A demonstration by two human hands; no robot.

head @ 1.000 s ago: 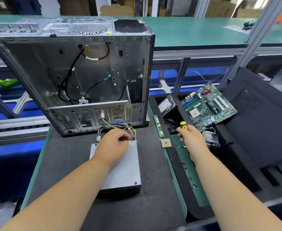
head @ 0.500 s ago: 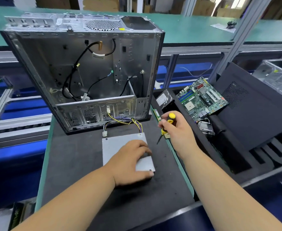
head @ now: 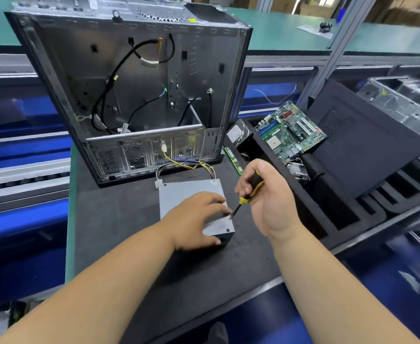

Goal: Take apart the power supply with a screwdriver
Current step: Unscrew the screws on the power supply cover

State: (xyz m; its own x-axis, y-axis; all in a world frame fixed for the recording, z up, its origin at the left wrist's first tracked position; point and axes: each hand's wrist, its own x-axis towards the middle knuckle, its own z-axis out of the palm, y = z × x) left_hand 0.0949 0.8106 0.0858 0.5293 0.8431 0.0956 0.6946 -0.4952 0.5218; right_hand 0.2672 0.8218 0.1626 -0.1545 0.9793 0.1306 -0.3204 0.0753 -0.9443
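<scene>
Centre of the frame: my left hand [head: 199,217] lies flat and unclenched on the grey metal power supply [head: 194,194], pressing it onto the dark mat of the counter [head: 119,219]. A second ago this hand was at the far end of the unit by the cable bundle; it has since slid to the near right corner.

My right hand [head: 266,194] is clenched around a black-and-yellow screwdriver [head: 247,194]. A second ago it was over the foam tray [head: 328,207] at right, just picking the tool up; now the tip rests at the supply's right edge, just beside my left fingertips. I judge the first screw is about to be engaged, though I cannot make out the screw head itself. A second screw [head: 228,230] shows at the near corner.

Yellow and purple wires [head: 204,167] run from the supply toward the open computer case [head: 129,83] in the upper left. A green motherboard [head: 290,130] leans in the tray at upper right.

No brand or label is readable; a white sticker on the hard drive [head: 236,134] is too blurred.
</scene>
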